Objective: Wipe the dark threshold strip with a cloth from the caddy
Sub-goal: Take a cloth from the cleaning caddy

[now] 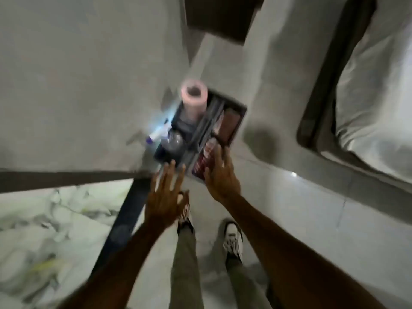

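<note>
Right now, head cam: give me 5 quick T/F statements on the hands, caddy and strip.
1. Both hands are reaching toward the caddy. True: the left hand and right hand are stretched out to its near end, fingers spread.
2. The left hand already holds a cloth. False: it is open and holds nothing.
3. A pink roll stands upright at the caddy's far end. True.
4. The dark threshold strip lies to the right of the person's shoes. False: it runs along the floor on their left, beside the marbled floor.
5. The caddy sits on the bed. False: it sits on the floor; the bed is off to the right.
</note>
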